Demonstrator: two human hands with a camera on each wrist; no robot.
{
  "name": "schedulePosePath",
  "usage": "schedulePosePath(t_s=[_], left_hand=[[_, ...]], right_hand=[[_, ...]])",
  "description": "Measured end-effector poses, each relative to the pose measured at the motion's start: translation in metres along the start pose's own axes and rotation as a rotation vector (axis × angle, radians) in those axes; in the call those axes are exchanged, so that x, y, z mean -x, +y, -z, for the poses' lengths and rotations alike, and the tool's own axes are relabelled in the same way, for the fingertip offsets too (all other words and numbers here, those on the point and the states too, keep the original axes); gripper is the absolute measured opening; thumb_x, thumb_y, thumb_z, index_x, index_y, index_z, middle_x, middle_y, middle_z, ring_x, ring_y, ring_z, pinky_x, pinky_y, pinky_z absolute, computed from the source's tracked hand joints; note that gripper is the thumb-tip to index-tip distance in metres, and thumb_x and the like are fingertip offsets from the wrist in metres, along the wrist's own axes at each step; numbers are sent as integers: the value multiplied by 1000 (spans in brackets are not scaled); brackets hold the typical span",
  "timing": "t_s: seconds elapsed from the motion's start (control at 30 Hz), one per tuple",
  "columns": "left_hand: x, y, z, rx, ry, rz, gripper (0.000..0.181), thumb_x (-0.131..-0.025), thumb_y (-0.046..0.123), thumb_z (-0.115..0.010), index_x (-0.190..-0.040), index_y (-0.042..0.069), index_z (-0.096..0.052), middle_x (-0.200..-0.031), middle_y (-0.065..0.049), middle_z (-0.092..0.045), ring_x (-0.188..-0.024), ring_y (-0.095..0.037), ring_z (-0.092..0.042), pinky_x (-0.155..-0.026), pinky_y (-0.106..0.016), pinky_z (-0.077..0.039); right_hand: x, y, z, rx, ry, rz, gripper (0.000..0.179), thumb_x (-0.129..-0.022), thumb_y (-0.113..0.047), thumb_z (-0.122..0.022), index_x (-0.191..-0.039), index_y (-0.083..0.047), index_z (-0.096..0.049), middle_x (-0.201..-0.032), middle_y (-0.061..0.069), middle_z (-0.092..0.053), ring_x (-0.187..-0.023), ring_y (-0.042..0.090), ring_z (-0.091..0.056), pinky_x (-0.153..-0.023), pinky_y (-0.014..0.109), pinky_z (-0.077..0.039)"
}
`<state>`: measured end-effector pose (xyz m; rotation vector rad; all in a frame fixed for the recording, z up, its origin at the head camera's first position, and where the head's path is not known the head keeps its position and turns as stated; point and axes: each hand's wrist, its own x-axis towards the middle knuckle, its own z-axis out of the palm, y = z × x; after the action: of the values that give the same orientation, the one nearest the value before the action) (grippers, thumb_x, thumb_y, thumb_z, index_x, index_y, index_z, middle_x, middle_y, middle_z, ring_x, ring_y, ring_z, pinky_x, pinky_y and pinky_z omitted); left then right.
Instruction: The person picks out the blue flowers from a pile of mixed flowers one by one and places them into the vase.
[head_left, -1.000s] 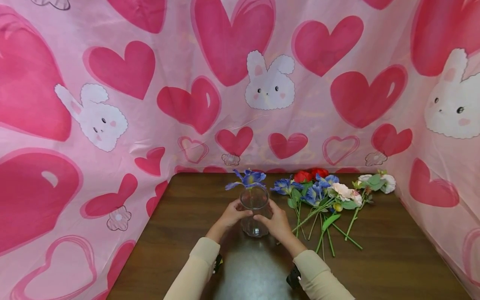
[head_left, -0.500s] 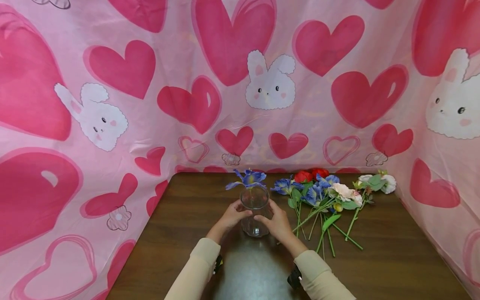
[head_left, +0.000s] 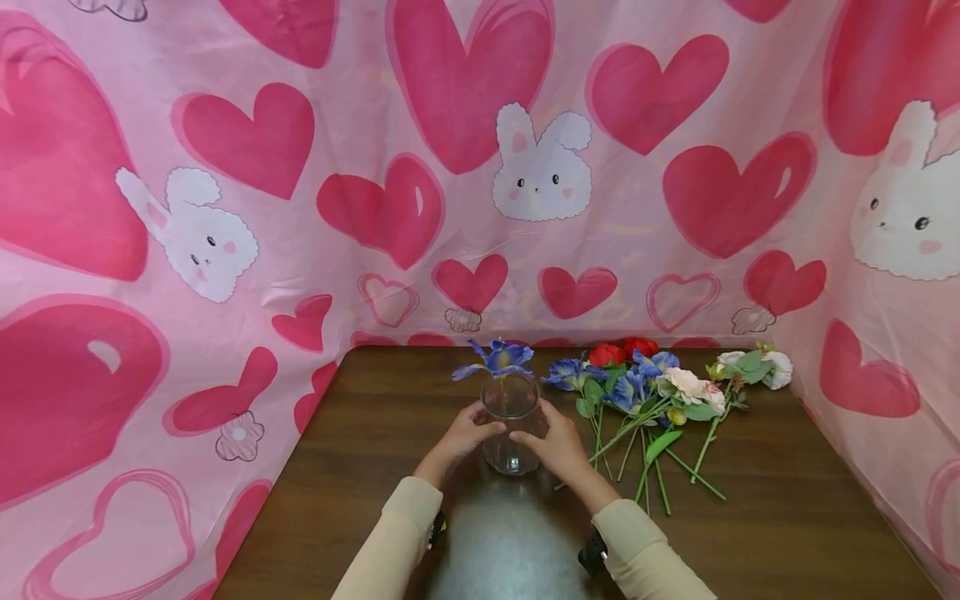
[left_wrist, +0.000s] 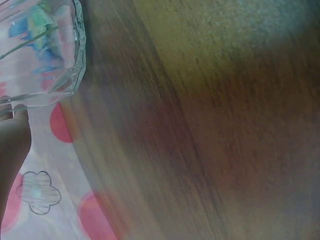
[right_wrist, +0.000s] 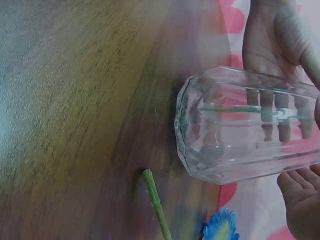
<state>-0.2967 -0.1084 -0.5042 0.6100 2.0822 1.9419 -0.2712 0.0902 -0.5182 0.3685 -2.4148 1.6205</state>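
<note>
A clear glass vase (head_left: 512,457) with faceted sides stands upright on the brown wooden table (head_left: 352,508). One blue iris (head_left: 504,358) is in it, its bloom above the rim and its green stem (right_wrist: 235,108) visible through the glass. My left hand (head_left: 467,433) grips the vase from the left, fingers around the far side and thumb in front. From the right, my right hand (head_left: 557,442) holds it the same way. Both thumbs lie near each other on the front of the glass. The left wrist view catches only the vase's lower part (left_wrist: 75,55) and some of the left hand (left_wrist: 12,140).
Right of the vase lies a loose pile of artificial flowers: blue irises (head_left: 628,390), red blooms (head_left: 607,354) and pale pink ones (head_left: 686,383). White flowers (head_left: 776,368) lie farther right. Cut stems (head_left: 660,483) point toward the near edge. A pink heart-and-rabbit cloth (head_left: 525,242) surrounds the table.
The hands, vase and iris keep their places across the frames. Only a very slight shift of the head view shows.
</note>
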Motion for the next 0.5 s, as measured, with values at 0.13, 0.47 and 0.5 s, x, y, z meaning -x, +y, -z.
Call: schedulePosePath(t_s=[0.13,0.47,0.5], left_hand=[[-1,0,0,27,-15,5,50,-92,5,-66,-134,-14,-45,-129,-31,-53,-115,-26,-56,-92,-31,-47],[0,-2,-2,32,15,9,53,-91,10,-68,-132,-15,-46,-127,-33,-54,-115,-31,-56,-91,-34,-48],[0,-3,-2,34,14,9,53,-91,10,-69,-132,-15,-46,-128,-33,-53,-115,-31,-56,-92,-34,-48]], right_hand=[[4,3,6,6,16,-9,65,-76,-21,-84,-131,-1,-56,-124,21,-62,-114,37,-59,-91,48,-49],[13,19,35,44,111,-175,48,-81,-22,-80,-117,5,-65,-106,21,-69,-94,31,-69,-78,41,-56],[14,21,39,71,128,-201,47,-82,-25,-80,-116,4,-66,-105,20,-70,-93,30,-69,-77,41,-56]])
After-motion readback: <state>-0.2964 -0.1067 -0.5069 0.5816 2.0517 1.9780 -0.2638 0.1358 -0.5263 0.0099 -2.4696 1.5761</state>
